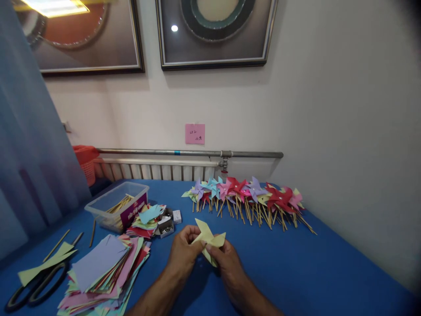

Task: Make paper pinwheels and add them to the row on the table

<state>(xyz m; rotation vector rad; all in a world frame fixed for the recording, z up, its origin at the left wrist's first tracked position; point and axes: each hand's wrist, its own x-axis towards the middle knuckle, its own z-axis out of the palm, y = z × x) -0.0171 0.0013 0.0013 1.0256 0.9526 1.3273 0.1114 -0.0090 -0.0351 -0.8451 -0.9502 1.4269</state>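
A pale yellow paper pinwheel [204,230] is held up between my two hands, above the blue tabletop. My left hand [187,245] pinches it near the centre from the left, its thumb by a small pin-like spot. From the right, my right hand [226,256] grips the lower part with thumb and fingers. No stick shows on this pinwheel; its back is hidden. Closest to my left hand are small open boxes [165,227] with shiny metal bits and a heap of cut paper pieces [144,224].
A plastic tub [115,193] holding thin wooden sticks stands at the left. In front lie stacked coloured paper sheets [101,263] and black-handled scissors [49,287] under pale green paper strips [49,263]. Finished pinwheels on sticks [243,193] line the table's back, by the wall.
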